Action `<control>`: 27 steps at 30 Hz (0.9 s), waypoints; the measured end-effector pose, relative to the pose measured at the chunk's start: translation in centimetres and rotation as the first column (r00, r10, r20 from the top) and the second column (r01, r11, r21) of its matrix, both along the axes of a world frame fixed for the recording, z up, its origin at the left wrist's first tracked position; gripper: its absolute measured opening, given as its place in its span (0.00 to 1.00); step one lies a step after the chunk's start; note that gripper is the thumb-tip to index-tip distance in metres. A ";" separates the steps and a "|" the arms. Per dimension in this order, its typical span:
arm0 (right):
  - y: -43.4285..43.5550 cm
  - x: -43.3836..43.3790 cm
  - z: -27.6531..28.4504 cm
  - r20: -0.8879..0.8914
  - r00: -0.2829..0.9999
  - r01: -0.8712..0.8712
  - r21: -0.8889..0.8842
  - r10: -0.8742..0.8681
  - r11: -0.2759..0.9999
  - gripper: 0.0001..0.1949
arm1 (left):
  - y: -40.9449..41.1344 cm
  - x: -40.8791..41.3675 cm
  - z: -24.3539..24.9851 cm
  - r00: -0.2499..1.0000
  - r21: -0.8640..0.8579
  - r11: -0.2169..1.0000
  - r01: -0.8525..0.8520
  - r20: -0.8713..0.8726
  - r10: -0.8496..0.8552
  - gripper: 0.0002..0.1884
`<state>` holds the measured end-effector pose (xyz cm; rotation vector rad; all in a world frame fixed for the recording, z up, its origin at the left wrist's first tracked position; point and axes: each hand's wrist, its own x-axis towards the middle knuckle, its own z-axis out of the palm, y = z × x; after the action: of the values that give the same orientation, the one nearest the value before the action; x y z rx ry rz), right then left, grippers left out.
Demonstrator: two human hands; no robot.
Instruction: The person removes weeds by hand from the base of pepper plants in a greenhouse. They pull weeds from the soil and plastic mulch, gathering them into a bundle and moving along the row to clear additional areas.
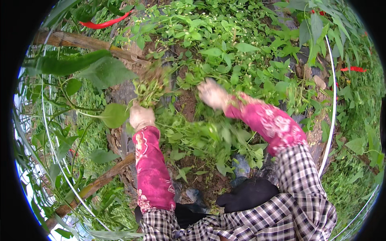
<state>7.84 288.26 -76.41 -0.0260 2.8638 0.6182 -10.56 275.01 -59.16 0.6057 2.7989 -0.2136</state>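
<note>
My left hand is closed around a bunch of pulled weeds, whose root end, blurred by motion, points up and away from me. To the right, my right hand reaches into low green weeds with small white flowers; it is blurred, and the fingertips are partly lost among leaves, so its grip is unclear. Loose green weeds lie between my arms, over brown soil. Both forearms wear pink floral sleeve covers over checked sleeves.
Pepper plants with large leaves and a green pepper stand at left, beside wooden stakes. Red peppers hang on both sides. White cords run along both rows. Dark plastic film covers parts of the ground.
</note>
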 end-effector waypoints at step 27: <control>-6.0 5.9 4.6 -0.053 0.977 0.154 -0.494 -0.206 0.856 0.19 | -10.5 -10.7 -14.6 0.905 -0.038 0.942 0.334 -0.266 -0.332 0.36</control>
<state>13.70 282.25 -71.79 0.2009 2.9939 -0.1573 -21.22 264.53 -73.80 1.1387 2.9318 -0.3770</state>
